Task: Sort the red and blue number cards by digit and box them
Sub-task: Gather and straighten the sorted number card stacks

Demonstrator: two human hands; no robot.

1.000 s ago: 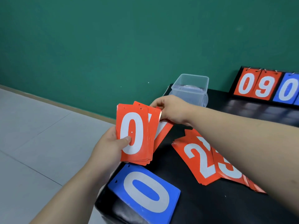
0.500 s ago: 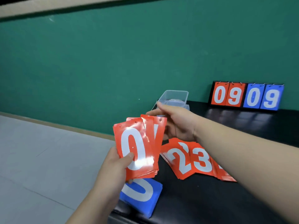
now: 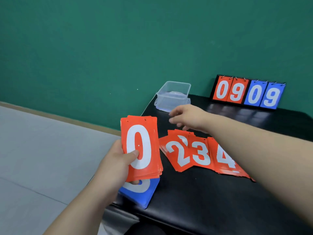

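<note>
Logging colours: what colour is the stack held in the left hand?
Red stack, white 0; head view.

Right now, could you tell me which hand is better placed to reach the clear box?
Probably the right hand: it hovers empty, fingers loose, just in front of the clear box, while the left hand grips the red stack.

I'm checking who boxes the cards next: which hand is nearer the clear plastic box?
Right. The right hand hovers just in front of the clear plastic box; the left hand grips the red card stack farther back, toward the person.
</note>
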